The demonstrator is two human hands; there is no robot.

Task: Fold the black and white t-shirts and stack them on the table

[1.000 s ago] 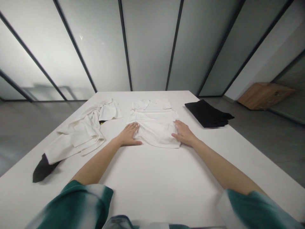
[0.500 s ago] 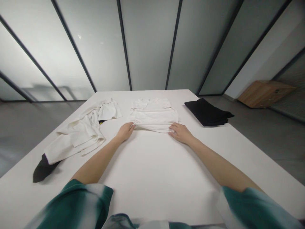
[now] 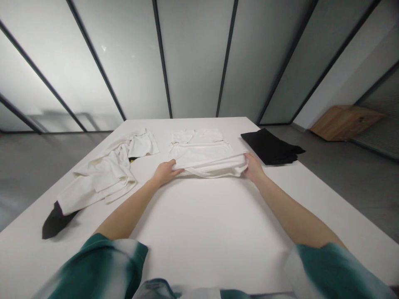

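A white garment (image 3: 199, 151) lies partly folded at the middle of the table, its near edge a folded band. My left hand (image 3: 166, 171) pinches the left end of that band, thumb on top of the cloth. At the right end, my right hand (image 3: 253, 167) grips the band's corner and holds it slightly raised, with its fingers partly hidden behind the cloth. The band slants a little up toward the right and sags in the middle.
On the white table (image 3: 212, 232), a heap of crumpled white clothes (image 3: 106, 174) lies left, with a dark piece (image 3: 57, 222) poking out. Folded black cloth (image 3: 269, 146) lies right. A wooden cabinet (image 3: 343, 121) stands on the floor beyond.
My right hand has moved right and a little up, lifting the near edge's right end, which was flat before. My left hand has stayed nearly in place at the left end.
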